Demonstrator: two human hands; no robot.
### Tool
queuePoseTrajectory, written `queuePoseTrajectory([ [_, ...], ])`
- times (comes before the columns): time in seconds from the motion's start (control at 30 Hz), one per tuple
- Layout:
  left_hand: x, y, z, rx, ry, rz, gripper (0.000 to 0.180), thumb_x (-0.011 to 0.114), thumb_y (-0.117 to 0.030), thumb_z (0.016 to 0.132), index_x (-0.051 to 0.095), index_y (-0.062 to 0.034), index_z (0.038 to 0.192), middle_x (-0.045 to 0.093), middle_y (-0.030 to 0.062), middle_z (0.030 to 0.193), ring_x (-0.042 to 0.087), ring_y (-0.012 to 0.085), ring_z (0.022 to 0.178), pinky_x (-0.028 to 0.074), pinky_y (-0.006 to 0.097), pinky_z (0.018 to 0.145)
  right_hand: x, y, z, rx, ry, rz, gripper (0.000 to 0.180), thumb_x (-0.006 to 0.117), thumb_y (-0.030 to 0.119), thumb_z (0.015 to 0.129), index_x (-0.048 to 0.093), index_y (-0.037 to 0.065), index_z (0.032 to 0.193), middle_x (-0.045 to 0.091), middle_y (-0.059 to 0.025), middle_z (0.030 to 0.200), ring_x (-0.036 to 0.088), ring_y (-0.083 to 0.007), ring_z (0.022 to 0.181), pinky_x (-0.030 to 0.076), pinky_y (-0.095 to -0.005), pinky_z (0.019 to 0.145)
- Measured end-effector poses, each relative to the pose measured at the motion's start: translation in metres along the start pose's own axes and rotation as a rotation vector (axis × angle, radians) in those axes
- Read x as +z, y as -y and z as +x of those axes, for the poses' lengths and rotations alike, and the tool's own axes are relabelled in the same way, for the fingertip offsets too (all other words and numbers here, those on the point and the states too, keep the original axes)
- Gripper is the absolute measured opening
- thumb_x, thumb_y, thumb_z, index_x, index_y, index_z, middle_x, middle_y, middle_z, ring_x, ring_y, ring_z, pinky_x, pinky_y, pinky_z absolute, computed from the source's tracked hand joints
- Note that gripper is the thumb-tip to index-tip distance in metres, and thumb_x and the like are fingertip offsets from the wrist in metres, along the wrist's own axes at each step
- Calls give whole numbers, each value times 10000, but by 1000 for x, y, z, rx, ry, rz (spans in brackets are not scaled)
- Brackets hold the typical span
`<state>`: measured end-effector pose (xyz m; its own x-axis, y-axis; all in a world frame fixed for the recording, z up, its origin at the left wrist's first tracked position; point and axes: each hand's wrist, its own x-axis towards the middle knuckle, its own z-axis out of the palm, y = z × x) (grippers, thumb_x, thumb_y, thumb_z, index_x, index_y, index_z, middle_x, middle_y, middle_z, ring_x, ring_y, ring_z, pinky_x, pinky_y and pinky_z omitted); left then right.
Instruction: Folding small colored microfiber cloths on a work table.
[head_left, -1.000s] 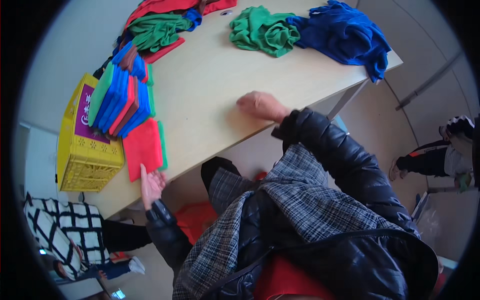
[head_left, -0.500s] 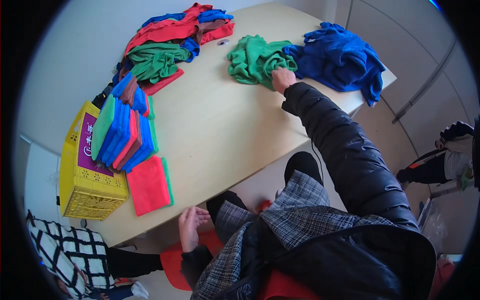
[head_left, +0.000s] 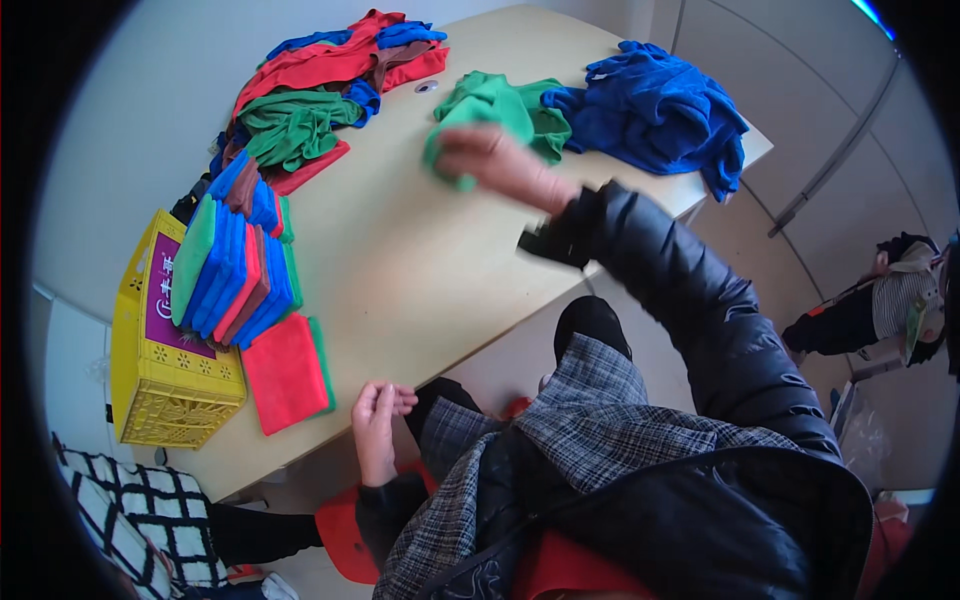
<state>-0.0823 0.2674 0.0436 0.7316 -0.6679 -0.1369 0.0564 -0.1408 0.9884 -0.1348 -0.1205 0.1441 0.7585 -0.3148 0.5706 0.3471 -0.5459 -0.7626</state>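
Observation:
My right hand (head_left: 500, 168), smeared by motion, grips a green cloth (head_left: 480, 105) and draws it over the tabletop. Part of this cloth hangs blurred below the fingers, and more green fabric (head_left: 549, 125) lies behind. Just right of it sits a crumpled heap of blue cloth (head_left: 655, 115). Off the table's near edge, my left hand (head_left: 376, 425) is raised with loosely bent fingers and nothing in it. A flat folded red cloth (head_left: 283, 378), with a green one under it, is the thing nearest to that hand.
Folded cloths in several colours (head_left: 235, 270) lean in a row beside a yellow plastic crate (head_left: 180, 395). A mixed heap of red, blue and green cloths (head_left: 310, 85) covers the far left. People stand at the lower left (head_left: 150, 515) and far right (head_left: 870, 300).
My right hand has moved left from the border of the green and blue heaps, pulling a green cloth along with it. My left hand stays about where it was.

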Motion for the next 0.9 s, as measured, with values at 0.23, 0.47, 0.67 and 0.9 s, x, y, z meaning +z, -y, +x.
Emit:
queuePoseTrajectory([
  [0.23,35,-37,0,463,-15,229,449,565,112,890,532,-20,1318,578,86,1294,607,169,1106,503,288,899,145,66,-145,-59,450,217,146,644,133,895,637,47,1012,649,-189,830,646,-362,764,520,-413,731],
  [0.47,22,-5,-34,371,81,193,426,574,92,882,558,-26,1291,621,73,1200,632,167,1039,503,305,924,144,76,-169,189,419,269,182,644,124,909,657,30,1064,683,-178,872,683,-298,790,531,-373,732],
  [0.67,30,5,-36,357,-27,236,63,612,-27,951,594,4,1003,616,12,925,549,85,824,472,251,769,138,84,-179,285,398,355,157,619,148,934,694,37,1016,707,-102,812,675,-162,729,537,-322,687],
  [0.9,3,14,-20,311,-206,-141,91,577,-63,986,625,-19,1049,641,30,1000,614,120,911,531,296,811,82,16,-218,505,-126,59,222,662,198,906,689,11,1021,719,-102,847,679,-181,789,545,-319,729],
])
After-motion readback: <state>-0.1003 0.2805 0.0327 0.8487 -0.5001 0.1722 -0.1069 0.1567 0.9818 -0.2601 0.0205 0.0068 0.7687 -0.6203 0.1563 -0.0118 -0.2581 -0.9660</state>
